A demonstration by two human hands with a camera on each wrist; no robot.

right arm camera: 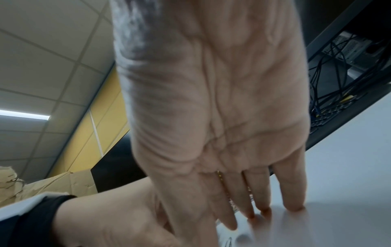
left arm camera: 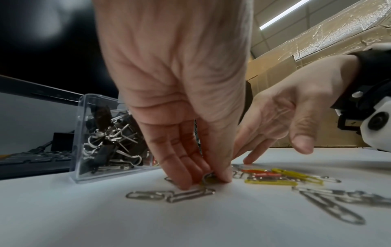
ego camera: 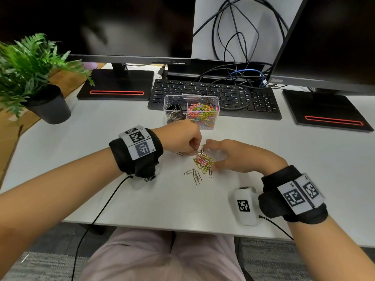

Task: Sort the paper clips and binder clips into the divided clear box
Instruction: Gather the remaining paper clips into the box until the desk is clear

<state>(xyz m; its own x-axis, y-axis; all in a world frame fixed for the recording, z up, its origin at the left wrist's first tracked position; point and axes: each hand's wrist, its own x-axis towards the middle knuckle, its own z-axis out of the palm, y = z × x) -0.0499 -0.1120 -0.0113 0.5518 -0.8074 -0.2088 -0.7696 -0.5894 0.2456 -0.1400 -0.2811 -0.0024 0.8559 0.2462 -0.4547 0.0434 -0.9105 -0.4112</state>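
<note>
A divided clear box stands at the centre of the head view, its left compartment holding black binder clips and its right one coloured paper clips. Below it, on the white desk, lies a loose heap of yellow, pink and green paper clips. Several bare silver paper clips lie flat just below that heap.

left hand pinching paper clip, table

Even overhead light from ceiling strips falls on my desk, casting soft shadows. My wrist views blur up close, and their edges bow strongly.
</note>
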